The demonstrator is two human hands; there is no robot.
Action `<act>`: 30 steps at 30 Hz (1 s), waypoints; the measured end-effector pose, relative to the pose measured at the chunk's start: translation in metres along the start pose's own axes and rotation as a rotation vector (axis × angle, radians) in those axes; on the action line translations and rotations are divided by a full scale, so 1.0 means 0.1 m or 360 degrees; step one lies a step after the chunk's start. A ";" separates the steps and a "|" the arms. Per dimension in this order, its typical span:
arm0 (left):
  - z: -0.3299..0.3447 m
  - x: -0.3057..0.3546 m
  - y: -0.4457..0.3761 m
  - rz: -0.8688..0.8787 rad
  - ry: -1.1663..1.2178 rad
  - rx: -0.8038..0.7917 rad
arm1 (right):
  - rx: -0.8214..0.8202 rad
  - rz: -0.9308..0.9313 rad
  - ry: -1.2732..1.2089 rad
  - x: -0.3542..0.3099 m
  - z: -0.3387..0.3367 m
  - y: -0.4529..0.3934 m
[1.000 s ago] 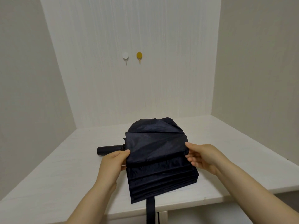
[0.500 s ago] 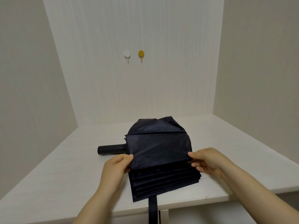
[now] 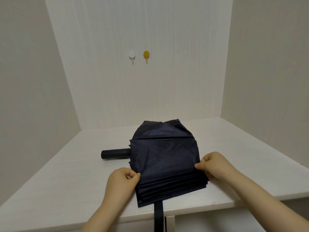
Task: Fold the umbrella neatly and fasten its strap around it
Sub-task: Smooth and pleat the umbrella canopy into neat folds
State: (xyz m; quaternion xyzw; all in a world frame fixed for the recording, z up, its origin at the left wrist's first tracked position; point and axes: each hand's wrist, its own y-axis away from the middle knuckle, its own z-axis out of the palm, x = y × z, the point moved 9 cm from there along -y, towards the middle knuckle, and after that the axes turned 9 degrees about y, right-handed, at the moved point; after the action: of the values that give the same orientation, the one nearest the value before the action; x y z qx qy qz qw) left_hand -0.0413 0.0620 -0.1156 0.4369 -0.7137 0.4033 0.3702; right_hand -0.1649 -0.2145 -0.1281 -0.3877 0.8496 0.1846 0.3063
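Dragging top canopy panel nearer: left hand [image 3: 122, 179] and right hand [image 3: 215, 164] pinch its edges, now lower over pleat stack than a second ago. Umbrella [image 3: 165, 158] lies mid-table, handle [image 3: 115, 153] left, strap [image 3: 158, 215] dangling off near edge, unfastened.

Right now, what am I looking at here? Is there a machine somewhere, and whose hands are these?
No machine: a person works with bare hands, and the single picture comes from a camera worn on their head, looking forward and down. On the white table lies a dark folding umbrella, its black handle pointing left. The left hand and right hand each pinch an edge of the top fabric panel, laying it over the stacked folds. The strap hangs loose over the table's front edge. Two small hooks sit on the wall.
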 end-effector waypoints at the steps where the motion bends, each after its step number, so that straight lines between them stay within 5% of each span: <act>1: 0.01 0.01 0.00 0.0029 -0.0099 -0.0003 | 0.0037 -0.0017 0.0067 -0.01 0.00 0.01; 8: 0.16 0.14 0.02 0.0378 -0.0855 -0.0042 | 0.0242 -0.0130 0.0697 -0.19 0.01 0.14; 15: 0.29 0.27 0.05 0.0769 -0.0806 -0.0143 | 0.0456 -0.0430 0.1001 -0.37 0.02 0.23; 20: 0.43 0.32 0.08 0.1120 -0.0701 -0.0281 | 0.0854 -0.1112 0.1042 -0.60 0.07 0.43; 24: 0.53 0.33 0.10 0.1251 -0.0793 -0.0455 | 0.0714 -0.1348 0.1045 -0.61 0.16 0.45; 30: 0.48 0.12 -0.01 0.0938 -0.0456 -0.0533 | 0.0405 -0.0923 0.0932 -0.36 0.02 0.26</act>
State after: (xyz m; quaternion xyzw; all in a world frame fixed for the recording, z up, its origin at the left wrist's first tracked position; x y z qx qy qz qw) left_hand -0.0531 0.0150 -0.1242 0.1981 -0.9097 0.3048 0.2008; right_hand -0.1658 -0.1770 -0.1041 -0.6056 0.7725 -0.1334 0.1368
